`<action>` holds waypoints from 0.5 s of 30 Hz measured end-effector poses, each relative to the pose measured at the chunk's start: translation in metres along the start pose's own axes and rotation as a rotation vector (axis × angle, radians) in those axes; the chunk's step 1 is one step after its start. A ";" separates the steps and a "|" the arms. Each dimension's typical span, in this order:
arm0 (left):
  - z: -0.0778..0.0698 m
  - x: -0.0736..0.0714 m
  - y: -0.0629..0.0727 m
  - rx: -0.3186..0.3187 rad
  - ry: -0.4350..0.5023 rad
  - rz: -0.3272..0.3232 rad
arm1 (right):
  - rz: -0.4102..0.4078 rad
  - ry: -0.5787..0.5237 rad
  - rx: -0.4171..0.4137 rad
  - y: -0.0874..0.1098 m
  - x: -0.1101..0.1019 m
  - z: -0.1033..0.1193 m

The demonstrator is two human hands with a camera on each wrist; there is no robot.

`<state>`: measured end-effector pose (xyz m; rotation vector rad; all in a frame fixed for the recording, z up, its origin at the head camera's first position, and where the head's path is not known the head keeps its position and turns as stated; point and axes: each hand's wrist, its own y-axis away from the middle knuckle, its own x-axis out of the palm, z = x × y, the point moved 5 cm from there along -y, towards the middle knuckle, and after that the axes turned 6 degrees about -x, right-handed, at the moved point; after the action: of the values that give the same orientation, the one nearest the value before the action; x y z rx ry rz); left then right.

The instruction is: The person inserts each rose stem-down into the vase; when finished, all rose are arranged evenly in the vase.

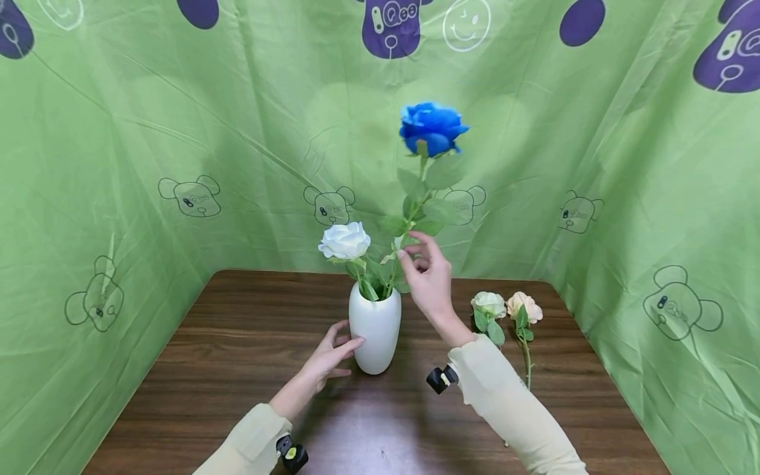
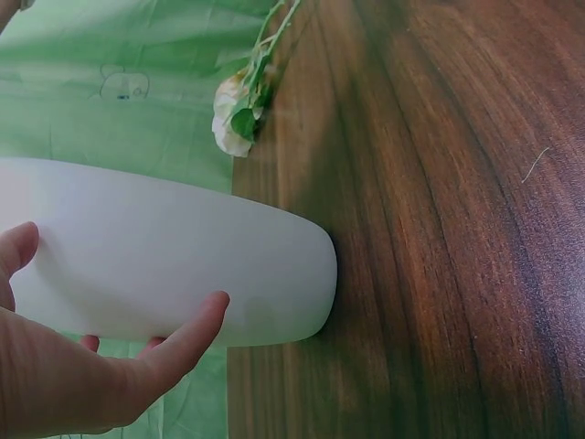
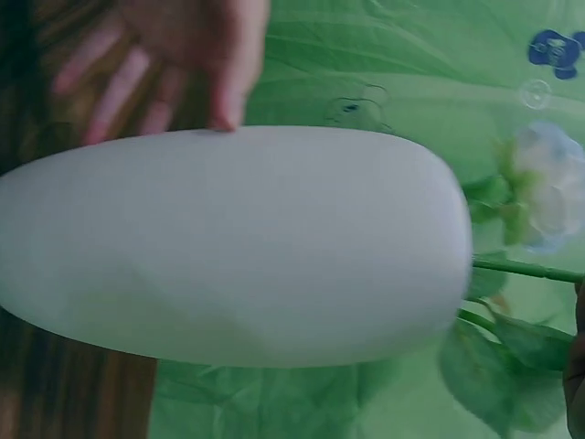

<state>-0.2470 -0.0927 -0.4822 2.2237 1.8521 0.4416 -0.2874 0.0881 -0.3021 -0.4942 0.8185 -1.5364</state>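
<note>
A white vase [image 1: 375,330] stands upright on the table, with a white rose [image 1: 344,241] leaning left in its mouth. My left hand [image 1: 330,356] is at the vase's left side, fingers spread and relaxed, the thumb touching its wall. In the left wrist view that hand [image 2: 110,366] lies along the vase [image 2: 183,256]. Above the vase's right rim, my right hand [image 1: 429,274] pinches the stem of a tall blue rose [image 1: 433,128] between thumb and fingers. The blue rose's leafy stem runs down to the vase mouth, where leaves partly hide its lower end.
To the right on the brown wooden table [image 1: 237,343] lie a pale greenish-white rose [image 1: 489,305] and a peach rose [image 1: 525,307], close together, partly behind my right forearm. A green printed curtain [image 1: 261,132] surrounds the table at the back and sides.
</note>
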 end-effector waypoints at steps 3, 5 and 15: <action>-0.001 0.000 0.001 0.004 -0.005 0.004 | 0.076 0.082 -0.023 0.009 0.010 -0.004; -0.001 0.000 0.001 0.003 -0.007 0.006 | 0.122 0.130 -0.032 0.015 0.016 -0.008; -0.001 0.001 0.001 0.002 -0.006 0.001 | 0.169 0.369 -0.017 0.041 0.021 -0.021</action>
<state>-0.2466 -0.0922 -0.4814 2.2250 1.8488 0.4326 -0.2783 0.0722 -0.3493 -0.1472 1.1269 -1.4832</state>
